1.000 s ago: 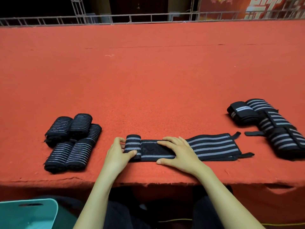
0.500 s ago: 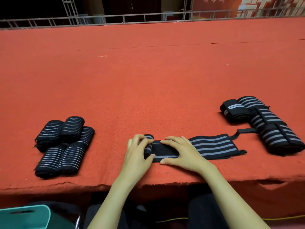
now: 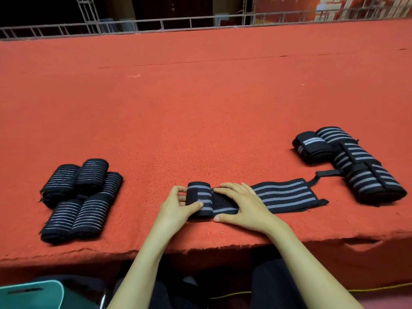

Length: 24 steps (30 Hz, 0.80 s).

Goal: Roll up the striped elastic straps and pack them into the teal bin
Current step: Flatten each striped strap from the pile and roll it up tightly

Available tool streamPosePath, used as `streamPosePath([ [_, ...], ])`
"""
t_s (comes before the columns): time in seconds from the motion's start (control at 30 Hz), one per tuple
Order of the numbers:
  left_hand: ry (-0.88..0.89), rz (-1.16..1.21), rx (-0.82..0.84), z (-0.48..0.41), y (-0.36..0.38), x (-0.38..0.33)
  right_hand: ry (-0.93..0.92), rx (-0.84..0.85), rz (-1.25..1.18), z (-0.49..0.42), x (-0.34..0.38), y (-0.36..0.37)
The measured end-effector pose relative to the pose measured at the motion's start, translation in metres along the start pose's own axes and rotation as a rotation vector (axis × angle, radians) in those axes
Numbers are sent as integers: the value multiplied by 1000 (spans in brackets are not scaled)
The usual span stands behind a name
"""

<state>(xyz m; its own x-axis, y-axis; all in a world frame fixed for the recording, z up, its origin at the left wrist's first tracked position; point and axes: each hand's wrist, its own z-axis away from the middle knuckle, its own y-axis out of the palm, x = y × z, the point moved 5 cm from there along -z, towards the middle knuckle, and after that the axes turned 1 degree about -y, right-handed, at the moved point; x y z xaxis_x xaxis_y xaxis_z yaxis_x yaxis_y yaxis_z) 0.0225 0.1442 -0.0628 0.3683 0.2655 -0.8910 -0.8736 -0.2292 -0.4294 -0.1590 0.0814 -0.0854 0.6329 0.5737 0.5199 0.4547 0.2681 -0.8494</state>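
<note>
A black strap with grey stripes (image 3: 287, 196) lies flat along the near edge of the red table, its left end wound into a small roll (image 3: 199, 199). My left hand (image 3: 178, 206) grips that roll, thumb across its front and fingers behind it. My right hand (image 3: 242, 205) lies flat with straight fingers on the strap just right of the roll. Several finished rolls (image 3: 80, 197) are piled at the left. A heap of folded straps (image 3: 356, 166) waits at the right. The teal bin (image 3: 31, 294) shows at the bottom left, below the table edge.
The red felt table (image 3: 200, 112) stretches far back to a metal railing (image 3: 178, 24). Its near edge runs just in front of my forearms. My dark-clothed legs are under the table, and a yellow cable (image 3: 367, 287) lies on the floor at the right.
The roll has grown and moved to the right along the strap. My left hand has shifted its grip on it, and the flat part has become shorter.
</note>
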Motion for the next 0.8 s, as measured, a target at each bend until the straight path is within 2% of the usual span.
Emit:
streamPosePath([
  [0.17, 4, -29, -44, -2, 10, -2, 10, 3, -12, -1, 2, 1],
  [0.33, -8, 49, -83, 0, 3, 5, -6, 63, 16, -8, 15, 4],
  [0.53, -30, -46, -290, 4, -58, 28, -114, 140, 58, -42, 57, 34],
  [0.67, 58, -190, -374, 7, -64, 24, -111, 163, 42, -51, 62, 39],
  [0.8, 229, -361, -453, 12, -42, 5, -39, 138, 1, -40, 42, 25],
])
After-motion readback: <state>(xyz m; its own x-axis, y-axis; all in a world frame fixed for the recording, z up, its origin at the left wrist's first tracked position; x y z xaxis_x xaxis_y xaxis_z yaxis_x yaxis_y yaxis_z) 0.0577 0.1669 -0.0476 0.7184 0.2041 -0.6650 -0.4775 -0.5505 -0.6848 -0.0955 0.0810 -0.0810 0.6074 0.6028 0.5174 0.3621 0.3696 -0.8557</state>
